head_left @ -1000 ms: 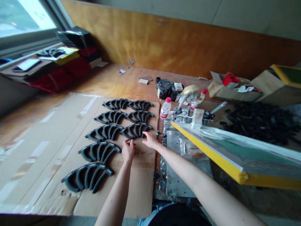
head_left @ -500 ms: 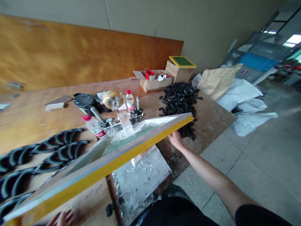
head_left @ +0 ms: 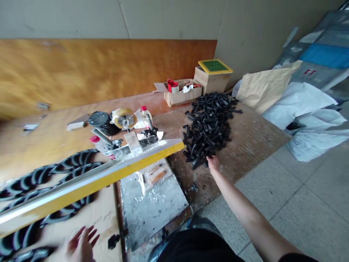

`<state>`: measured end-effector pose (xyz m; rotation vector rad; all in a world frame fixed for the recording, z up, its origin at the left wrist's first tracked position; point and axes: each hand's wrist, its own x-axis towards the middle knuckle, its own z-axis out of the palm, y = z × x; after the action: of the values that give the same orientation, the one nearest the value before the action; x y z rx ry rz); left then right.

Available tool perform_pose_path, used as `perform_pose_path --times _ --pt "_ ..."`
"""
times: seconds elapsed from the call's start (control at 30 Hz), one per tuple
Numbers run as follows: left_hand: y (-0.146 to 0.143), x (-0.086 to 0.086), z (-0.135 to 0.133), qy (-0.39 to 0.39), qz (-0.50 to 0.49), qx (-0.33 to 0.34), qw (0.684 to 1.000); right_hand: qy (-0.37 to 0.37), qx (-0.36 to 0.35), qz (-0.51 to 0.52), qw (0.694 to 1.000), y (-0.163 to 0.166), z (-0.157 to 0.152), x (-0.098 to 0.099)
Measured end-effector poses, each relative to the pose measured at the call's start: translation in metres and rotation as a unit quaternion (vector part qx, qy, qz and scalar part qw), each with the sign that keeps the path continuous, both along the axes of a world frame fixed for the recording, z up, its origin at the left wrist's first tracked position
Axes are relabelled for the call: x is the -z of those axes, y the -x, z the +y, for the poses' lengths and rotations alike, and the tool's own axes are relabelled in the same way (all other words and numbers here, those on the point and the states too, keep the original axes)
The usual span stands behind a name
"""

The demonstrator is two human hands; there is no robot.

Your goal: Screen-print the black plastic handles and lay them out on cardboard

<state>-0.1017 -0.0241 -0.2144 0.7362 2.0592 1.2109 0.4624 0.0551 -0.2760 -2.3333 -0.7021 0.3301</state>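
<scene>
At the near edge of a heap of small black plastic parts (head_left: pixel 209 123), my right hand (head_left: pixel 214 163) is closed with its fingertips on one black plastic part (head_left: pixel 200 160). My left hand (head_left: pixel 81 244), slightly blurred, hovers over the cardboard (head_left: pixel 100 222) at lower left with fingers apart and nothing in them. Between the hands, a long yellow-edged screen-printing frame (head_left: pixel 109 182) stands tilted up in a clamp fixture (head_left: pixel 133 143). Beneath it lies a film-covered grey plate (head_left: pixel 152 207) bearing a small tan-and-orange fixture piece (head_left: pixel 157 176).
Rows of curved black parts (head_left: pixel 29 185) lie on the cardboard at left. Behind the frame are a tape roll (head_left: pixel 124 118), a black tub (head_left: pixel 100 122) and red-capped bottles (head_left: pixel 144 109). Open box (head_left: pixel 182 96) and sacks (head_left: pixel 302 105) stand farther back.
My right hand has left the frame's right end area and reached the heap of black parts. The frame appears tilted higher, and my left hand is fully below it. The view has shifted.
</scene>
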Motion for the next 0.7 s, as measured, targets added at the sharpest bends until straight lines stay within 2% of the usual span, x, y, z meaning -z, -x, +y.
perform_pose_path --times 0.13,0.2,0.27,0.33,0.4,0.47,0.57,0.63,0.7 --pt "-0.011 -0.013 0.005 -0.031 -0.081 -0.090 0.992 -0.073 -0.018 -0.023 0.997 0.012 -0.012 -0.009" --pt "-0.020 -0.023 0.005 -0.048 -0.090 -0.113 0.988 -0.133 -0.115 -0.044 0.983 0.024 -0.014 -0.022" --pt "-0.033 -0.040 0.008 -0.072 -0.091 -0.109 0.987 -0.186 -0.283 -0.056 0.939 0.051 -0.008 -0.038" --pt "-0.049 -0.065 0.017 -0.110 -0.090 -0.084 0.986 -0.209 -0.449 -0.060 0.867 0.091 0.002 -0.055" --pt "-0.065 -0.096 0.031 -0.161 -0.081 -0.058 0.982 -0.216 -0.561 -0.070 0.796 0.137 0.013 -0.068" --pt "-0.078 -0.129 0.048 -0.218 -0.074 -0.036 0.972 -0.214 -0.628 -0.091 0.742 0.177 0.024 -0.076" --pt "-0.093 -0.171 0.069 -0.300 -0.077 -0.010 0.951 -0.191 -0.670 -0.128 0.705 0.212 0.036 -0.079" --pt "-0.099 -0.189 0.079 -0.334 -0.075 0.007 0.939 -0.167 -0.686 -0.156 0.691 0.222 0.040 -0.079" --pt "-0.104 -0.197 0.084 -0.342 -0.068 0.017 0.937 -0.142 -0.695 -0.190 0.679 0.225 0.041 -0.081"
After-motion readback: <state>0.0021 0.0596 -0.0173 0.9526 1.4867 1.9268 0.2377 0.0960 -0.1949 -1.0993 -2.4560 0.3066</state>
